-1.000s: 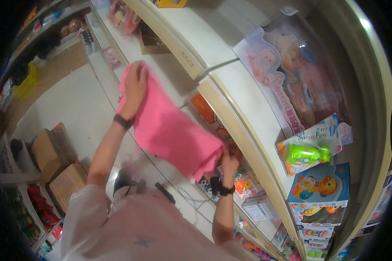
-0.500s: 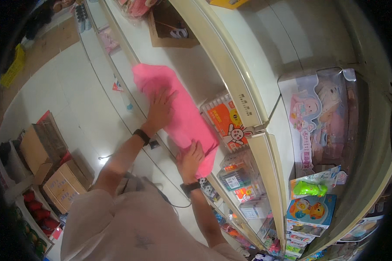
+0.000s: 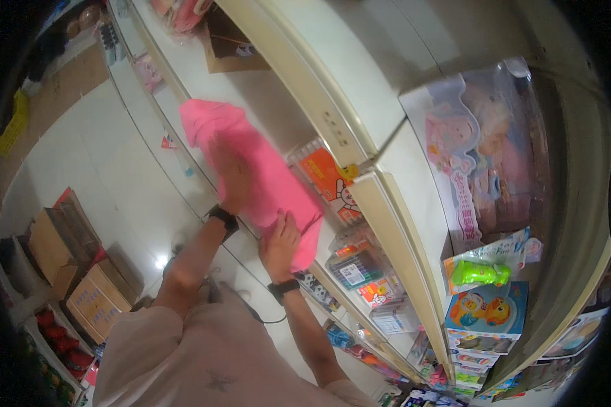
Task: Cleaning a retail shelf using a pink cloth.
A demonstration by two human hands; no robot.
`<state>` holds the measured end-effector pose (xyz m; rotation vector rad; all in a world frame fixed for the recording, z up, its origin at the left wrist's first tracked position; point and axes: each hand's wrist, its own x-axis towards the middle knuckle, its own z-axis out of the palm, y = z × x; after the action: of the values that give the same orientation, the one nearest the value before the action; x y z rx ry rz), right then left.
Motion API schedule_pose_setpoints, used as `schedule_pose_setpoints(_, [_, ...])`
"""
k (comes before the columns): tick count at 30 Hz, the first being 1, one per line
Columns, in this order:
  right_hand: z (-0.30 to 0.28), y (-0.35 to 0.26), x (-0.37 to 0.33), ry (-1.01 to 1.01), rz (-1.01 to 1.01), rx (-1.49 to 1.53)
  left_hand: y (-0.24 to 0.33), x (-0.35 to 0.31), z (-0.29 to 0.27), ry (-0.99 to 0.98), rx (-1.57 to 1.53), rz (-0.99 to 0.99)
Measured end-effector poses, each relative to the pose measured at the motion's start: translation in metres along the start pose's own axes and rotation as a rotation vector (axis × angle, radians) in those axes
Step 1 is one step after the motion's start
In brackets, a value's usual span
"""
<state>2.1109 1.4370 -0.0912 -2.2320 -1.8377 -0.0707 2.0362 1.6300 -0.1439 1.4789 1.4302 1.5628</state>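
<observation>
Fingers [image 3: 289, 227] on pink cloth [image 3: 278, 190]; orange pack [image 3: 324, 173] alongside

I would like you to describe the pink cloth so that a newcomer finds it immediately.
Find the white shelf running diagonally through the middle. The pink cloth lies at its front edge, left of an orange pack with a rabbit picture, under the left hand and right hand. Unlike that printed pack, it is loose, soft, bright pink fabric.
</observation>
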Motion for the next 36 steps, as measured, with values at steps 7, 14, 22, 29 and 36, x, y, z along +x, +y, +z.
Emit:
schedule_pose_setpoints(7, [-0.015, 0.033, -0.026, 0.007, -0.068, 0.091, 0.008, -0.005, -0.004, -0.075, 0.349, 0.014])
schedule_pose_setpoints(14, [-0.031, 0.062, -0.062, 0.007, -0.046, 0.019, 0.023, -0.034, -0.002, -0.070, 0.400, 0.032])
schedule_pose_setpoints(22, [-0.040, 0.084, -0.084, 0.096, -0.109, 0.008, 0.045, -0.076, 0.006, -0.059, 0.326, 0.039])
schedule_pose_setpoints(29, [-0.039, 0.052, -0.050, -0.051, -0.053, 0.132, 0.056, -0.058, -0.017, -0.045, -0.041, -0.172])
schedule_pose_setpoints(36, [-0.002, -0.014, 0.041, 0.025, -0.258, 0.279, -0.023, 0.036, -0.016, -0.019, 0.071, -0.161])
